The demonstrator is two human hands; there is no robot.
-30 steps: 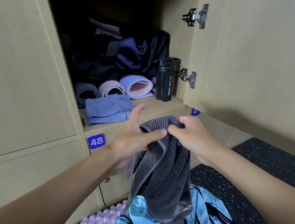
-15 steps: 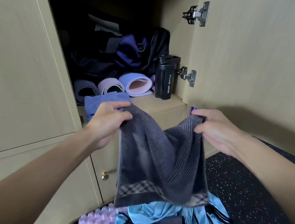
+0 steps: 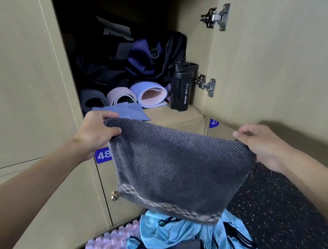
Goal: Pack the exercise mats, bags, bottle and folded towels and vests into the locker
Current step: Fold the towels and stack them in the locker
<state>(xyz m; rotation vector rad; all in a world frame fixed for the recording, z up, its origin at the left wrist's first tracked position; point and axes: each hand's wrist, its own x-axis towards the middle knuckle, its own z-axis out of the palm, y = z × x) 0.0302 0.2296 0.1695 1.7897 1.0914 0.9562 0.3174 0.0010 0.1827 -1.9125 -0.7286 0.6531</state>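
**Grey towel [image 3: 174, 167] opened out for folding.** A second ago the towel is a bunched twist between my two hands. Now it is drawn wide, its top edge pulled taut in front of the open locker [image 3: 176, 115]. The grip of the left hand [image 3: 98, 128] is clamped on the left corner, and the grip of the right hand [image 3: 259, 145] is clamped on the right corner. The cloth hangs free below, its checked hem just above the blue vests [image 3: 176, 231] heaped on the floor [image 3: 281, 221].

Inside the locker lie the rolled mats [image 3: 148, 94], with the dark bags [image 3: 142, 59] behind them. The black bottle [image 3: 181, 87] stands upright by the right wall, and a folded blue towel [image 3: 123, 112] sits at the shelf's front edge.

I judge the fold itself to be the step in hand: the towel is spread but not yet halved, and it is outside the locker. With the vests also unpacked, the task is partly done.
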